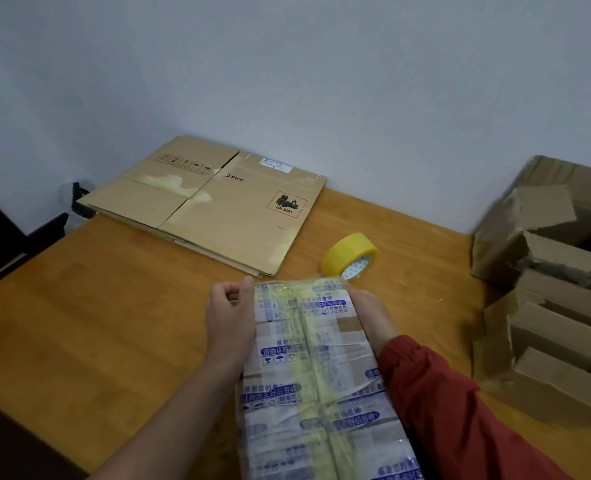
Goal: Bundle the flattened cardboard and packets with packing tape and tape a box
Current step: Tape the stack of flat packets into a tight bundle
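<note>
Over the table, left hand and right hand pinch edges of a yellow-taped, blue-printed bundle

The left grip and right grip hold a taped bundle between them; a yellow tape roll sits just beyond the right grip.

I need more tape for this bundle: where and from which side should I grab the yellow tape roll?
Grip the yellow tape roll by its top rim, coming from above on the near side. It stands on edge just beyond the taped bundle, hollow core facing you, so a thumb can hook into the core with fingers over the yellow band.
</note>
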